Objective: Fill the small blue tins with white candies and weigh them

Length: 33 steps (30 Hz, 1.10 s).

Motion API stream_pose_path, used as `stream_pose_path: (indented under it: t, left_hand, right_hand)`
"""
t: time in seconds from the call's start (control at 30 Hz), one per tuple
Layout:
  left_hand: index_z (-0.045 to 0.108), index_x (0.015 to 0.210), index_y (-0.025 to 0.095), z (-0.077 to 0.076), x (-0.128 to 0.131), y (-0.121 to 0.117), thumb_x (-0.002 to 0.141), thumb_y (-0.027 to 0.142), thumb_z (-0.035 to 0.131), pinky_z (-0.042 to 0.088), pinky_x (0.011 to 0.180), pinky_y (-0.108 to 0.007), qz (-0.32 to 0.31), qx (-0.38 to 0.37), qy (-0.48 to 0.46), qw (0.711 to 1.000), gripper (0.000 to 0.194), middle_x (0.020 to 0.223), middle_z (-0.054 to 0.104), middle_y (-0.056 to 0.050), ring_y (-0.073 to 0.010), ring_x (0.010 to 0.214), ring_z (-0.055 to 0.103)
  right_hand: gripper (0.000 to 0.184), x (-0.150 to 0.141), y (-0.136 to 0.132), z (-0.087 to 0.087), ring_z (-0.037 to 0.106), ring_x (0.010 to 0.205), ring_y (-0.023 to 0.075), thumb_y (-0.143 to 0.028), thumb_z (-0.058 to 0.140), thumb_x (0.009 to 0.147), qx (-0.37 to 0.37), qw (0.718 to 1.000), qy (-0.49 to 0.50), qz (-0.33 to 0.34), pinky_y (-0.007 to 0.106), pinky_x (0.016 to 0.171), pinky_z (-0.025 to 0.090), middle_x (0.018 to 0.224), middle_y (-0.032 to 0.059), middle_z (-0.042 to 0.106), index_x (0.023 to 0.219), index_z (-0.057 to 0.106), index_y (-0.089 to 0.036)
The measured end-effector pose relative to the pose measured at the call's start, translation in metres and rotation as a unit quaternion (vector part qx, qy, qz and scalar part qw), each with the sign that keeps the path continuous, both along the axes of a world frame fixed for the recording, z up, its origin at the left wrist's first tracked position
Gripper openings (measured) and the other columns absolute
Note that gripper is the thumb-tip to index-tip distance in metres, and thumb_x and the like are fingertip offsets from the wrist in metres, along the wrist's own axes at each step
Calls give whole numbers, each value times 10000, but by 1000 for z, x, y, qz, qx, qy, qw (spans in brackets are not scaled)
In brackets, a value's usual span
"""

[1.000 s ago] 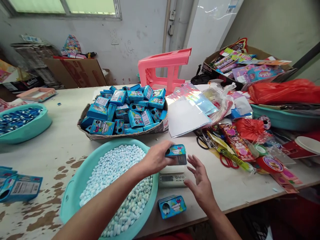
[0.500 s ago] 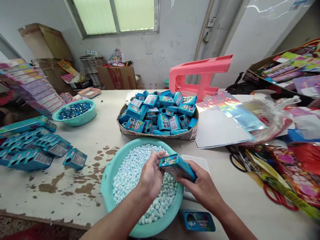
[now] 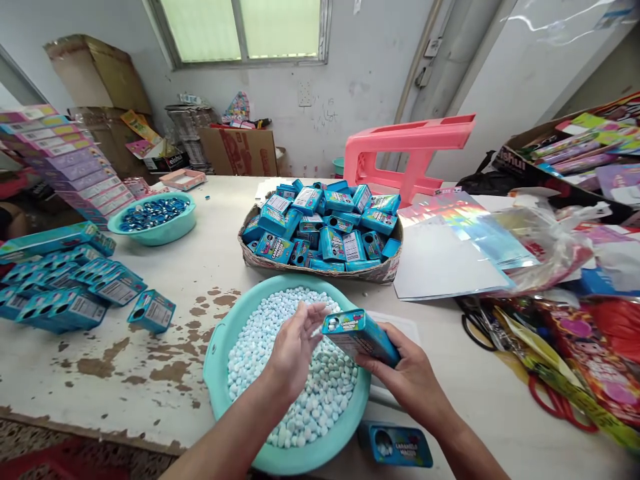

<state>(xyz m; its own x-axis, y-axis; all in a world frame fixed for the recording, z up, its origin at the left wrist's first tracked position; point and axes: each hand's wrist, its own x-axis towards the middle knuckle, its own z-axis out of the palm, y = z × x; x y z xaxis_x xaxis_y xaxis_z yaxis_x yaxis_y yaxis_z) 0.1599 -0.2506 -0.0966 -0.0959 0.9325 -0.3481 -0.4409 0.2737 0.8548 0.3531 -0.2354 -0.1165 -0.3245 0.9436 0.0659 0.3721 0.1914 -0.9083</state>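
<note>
You're at a white table, top worn through in brown patches left of centre, speckled floor past its near edge. Pale scribbled wall behind, two-pane window up top, brown cartons stacked back left. Teal basin full of pale blue candies sits right in front of you. Your right fingers grip the blue box, tilted, over the basin's right side, candies showing in its round hole. Your left hand is over the candies, fingers loosely spread and half curled by the holed end. Second blue box lies near your right forearm, in close. Carton tray heaped with more blue boxes blocks the space just behind the basin; pink stool beyond it. Left: grouped blue boxes, small basin of shiny blue pieces, leaning pink-purple stack. Right: white sheets, red handles among jumbled packets, open carton of bright packs.
</note>
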Motion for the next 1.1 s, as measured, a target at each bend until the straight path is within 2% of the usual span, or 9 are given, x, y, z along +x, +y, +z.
stream_pose_path:
  t: [0.13,0.3,0.47,0.67,0.73,0.8,0.93,1.0,1.1]
  left_hand:
    - [622,1112,221,8,-12,-1,888,500,458,276,1097,-419,21,70,136,988,394,1336,526,-64,-218,1299,392]
    - [591,1172,176,7,-9,-1,905,502,410,362,1028,-428,-42,49,0,998,458,1267,582,-114,-241,1211,496]
    - [607,1150,160,0,-6,-2,901,509,414,386,1009,-416,-48,32,-56,997,470,1239,601,-128,-243,1151,549]
    - [594,1190,196,6,-20,-3,899,538,380,298,1088,-412,-15,42,95,995,497,1349,517,-102,-236,1299,407]
    - [554,1247,246,12,-25,-5,900,509,409,224,1127,-405,-9,80,219,972,459,1420,442,-53,-223,1356,314]
    - [490,1311,296,19,-26,-8,877,464,491,219,1131,-379,-57,137,313,938,465,1457,390,-17,-216,1364,294]
    - [543,1234,273,33,-22,-12,784,357,653,389,1000,-327,-195,221,407,865,471,1276,563,-46,-229,1174,503]
    - [574,1149,241,39,-28,-9,779,326,654,429,929,-308,-145,222,473,840,388,1150,621,-50,-216,1062,561]
    - [534,1152,219,44,-61,3,812,374,598,448,882,-312,44,173,579,795,379,1107,619,-65,-213,1000,580]
  right_hand:
    - [313,0,-2,3,580,934,222,-341,679,778,-6,1000,20,-8,278,787,462,1021,2,634,1061,587,-245]
    - [336,-5,1,2,585,924,225,-334,684,768,-17,999,27,-1,290,799,463,1011,8,639,1073,586,-232]
    - [345,-9,5,-3,587,938,240,-341,697,750,-43,998,47,8,311,811,471,1004,17,651,1056,597,-216]
    - [397,-7,6,-10,621,875,233,-390,739,715,-84,991,107,-1,307,774,507,945,12,674,1041,599,-211]
    - [398,-8,6,-12,631,852,227,-402,739,717,-96,988,123,-5,303,762,514,929,10,681,1034,595,-208]
    - [406,-13,5,-12,630,862,227,-398,745,715,-92,988,128,-7,299,766,514,945,11,679,1040,593,-209]
    - [456,-19,2,-13,603,986,249,-375,718,747,-52,991,119,31,333,846,504,1083,39,646,1148,556,-233]
    - [564,-11,1,-17,551,1117,275,-363,695,762,-13,992,125,27,382,928,477,1249,68,571,1274,475,-271]
    - [695,20,-6,-26,484,1217,331,-377,713,720,7,993,115,0,450,988,439,1373,86,478,1352,432,-309]
